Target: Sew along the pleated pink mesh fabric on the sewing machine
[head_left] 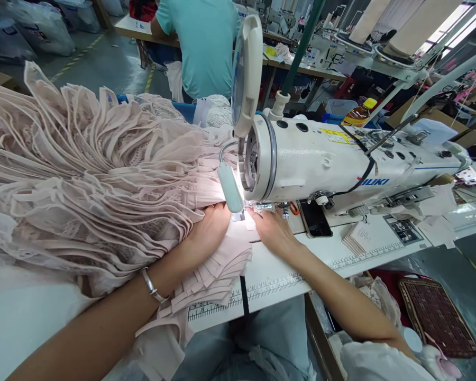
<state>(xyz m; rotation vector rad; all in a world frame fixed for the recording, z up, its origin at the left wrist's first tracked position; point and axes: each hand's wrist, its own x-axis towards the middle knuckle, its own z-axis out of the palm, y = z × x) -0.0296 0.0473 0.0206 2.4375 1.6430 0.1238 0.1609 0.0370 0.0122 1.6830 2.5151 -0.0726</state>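
Note:
My left hand (216,225) is beside the sewing machine's needle area, its fingers curled at the edge of the beige fabric pieces (143,185); the lamp and fabric hide the fingertips. My right hand (273,230) is on the other side of the needle area, under the machine head, with thumb and fingers drawn together near a small pale piece (250,221). What those fingers hold is too small and glared to make out. The white sewing machine (309,159) has a pale green lamp (230,188) hanging in front of the needle. More beige pieces (218,272) lie fanned under my left wrist.
A phone (316,218) and an orange-handled tool (293,208) lie right of my right hand. Further right is a stack of cards (357,238). A ruler strip (277,287) runs along the table's front edge. Another person (202,47) sits ahead.

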